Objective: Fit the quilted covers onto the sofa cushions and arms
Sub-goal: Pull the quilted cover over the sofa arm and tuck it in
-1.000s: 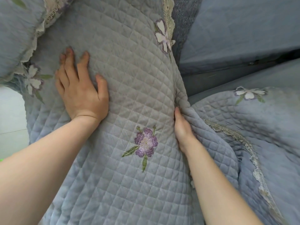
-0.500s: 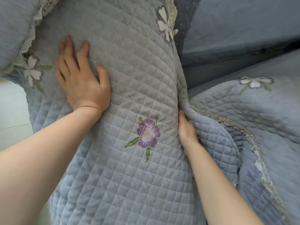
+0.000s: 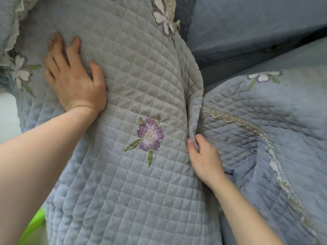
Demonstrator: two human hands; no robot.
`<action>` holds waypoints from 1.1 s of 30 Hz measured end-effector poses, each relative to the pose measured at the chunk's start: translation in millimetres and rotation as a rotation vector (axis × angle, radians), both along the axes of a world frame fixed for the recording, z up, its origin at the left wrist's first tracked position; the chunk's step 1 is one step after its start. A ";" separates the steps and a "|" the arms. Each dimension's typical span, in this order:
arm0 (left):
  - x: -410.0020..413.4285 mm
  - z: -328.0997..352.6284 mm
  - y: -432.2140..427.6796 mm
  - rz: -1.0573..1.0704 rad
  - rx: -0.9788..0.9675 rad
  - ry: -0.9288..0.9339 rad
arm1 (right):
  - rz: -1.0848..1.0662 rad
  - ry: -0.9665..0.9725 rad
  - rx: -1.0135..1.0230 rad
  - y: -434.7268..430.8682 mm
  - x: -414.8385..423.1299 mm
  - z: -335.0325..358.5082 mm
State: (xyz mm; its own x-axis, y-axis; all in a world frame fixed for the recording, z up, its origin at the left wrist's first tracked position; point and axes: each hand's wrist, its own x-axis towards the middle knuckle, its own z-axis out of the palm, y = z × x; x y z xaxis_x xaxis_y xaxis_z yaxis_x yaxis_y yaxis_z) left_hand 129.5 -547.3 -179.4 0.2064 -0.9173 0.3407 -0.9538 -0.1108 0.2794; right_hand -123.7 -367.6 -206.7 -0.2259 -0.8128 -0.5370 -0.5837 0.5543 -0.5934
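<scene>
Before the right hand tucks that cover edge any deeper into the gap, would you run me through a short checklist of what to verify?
1. Left hand flat on the quilted cover, pinning it: ok.
2. Right hand at the cover's side edge, by the fold: ok.
3. Grip on that edge: cannot tell; the fingertips are blurred and partly tucked under the fabric.
4. Cover lying smooth over the arm: ok around the purple flower; bunched at the fold, not ok.
5. Seat cover out of the gap: not ok; its lace trim runs right up to the fold.
6. Gap depth behind the fold: cannot tell, hidden.
</scene>
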 end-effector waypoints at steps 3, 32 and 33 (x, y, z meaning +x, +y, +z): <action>-0.5 -1.0 0.2 -0.005 -0.011 -0.004 | -0.354 -0.356 0.131 -2.0 -14.7 -3.6; -1.8 3.3 0.2 0.031 0.039 -0.014 | 0.945 0.443 0.523 -206.0 -16.9 -68.3; -1.6 3.4 0.3 0.031 0.044 -0.017 | 0.951 0.469 0.493 -203.9 -16.7 -68.7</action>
